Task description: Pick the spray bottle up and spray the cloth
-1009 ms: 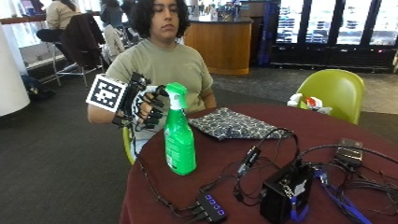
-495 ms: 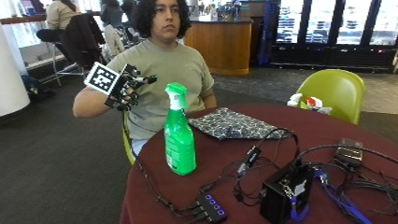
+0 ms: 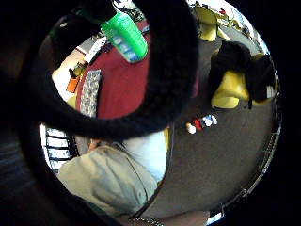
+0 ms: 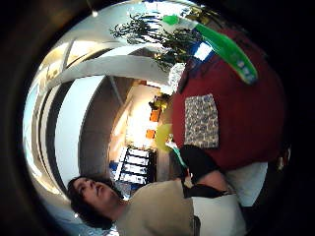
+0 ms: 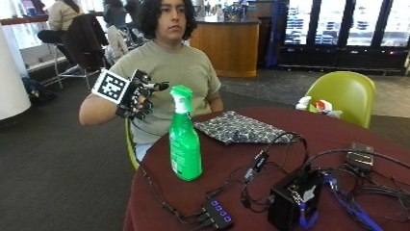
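Outside view: green plastic spray bottle (image 5: 185, 144) with white trigger head stands upright near the edge of the round dark-red table (image 5: 359, 139). Patterned grey cloth (image 5: 238, 127) lies flat behind it. Gloved right hand (image 5: 137, 95) raised beside the bottle, fingers relaxed, grasping nothing.

Person (image 5: 173, 72): olive short-sleeved T-shirt; right hand (image 5: 139, 94) in black glove, black straps.
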The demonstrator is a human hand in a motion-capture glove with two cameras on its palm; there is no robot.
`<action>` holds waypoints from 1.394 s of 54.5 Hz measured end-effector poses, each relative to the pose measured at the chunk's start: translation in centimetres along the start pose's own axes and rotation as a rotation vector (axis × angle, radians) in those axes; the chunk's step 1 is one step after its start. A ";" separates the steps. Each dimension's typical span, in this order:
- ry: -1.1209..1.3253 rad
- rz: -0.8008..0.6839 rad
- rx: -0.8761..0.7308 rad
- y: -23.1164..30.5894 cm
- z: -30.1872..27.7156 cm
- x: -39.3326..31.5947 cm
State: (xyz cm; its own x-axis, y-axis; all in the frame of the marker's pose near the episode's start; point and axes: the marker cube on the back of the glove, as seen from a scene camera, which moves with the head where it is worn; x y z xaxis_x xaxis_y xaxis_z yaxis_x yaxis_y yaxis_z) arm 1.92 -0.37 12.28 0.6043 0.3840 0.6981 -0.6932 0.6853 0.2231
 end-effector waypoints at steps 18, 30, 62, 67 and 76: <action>-0.196 -0.009 0.077 -11.3 4.3 -0.6; -0.222 -0.042 0.180 -16.0 5.7 -0.1; -0.364 0.192 0.012 -23.7 8.9 0.3; -0.440 0.139 0.042 -23.4 7.5 -0.9; -0.390 0.000 0.045 -20.6 4.3 -5.2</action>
State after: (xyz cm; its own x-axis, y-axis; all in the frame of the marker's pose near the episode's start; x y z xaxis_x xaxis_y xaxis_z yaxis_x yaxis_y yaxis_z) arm 11.38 -19.10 7.00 0.4159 0.1144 0.9022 -0.7151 0.6541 0.2467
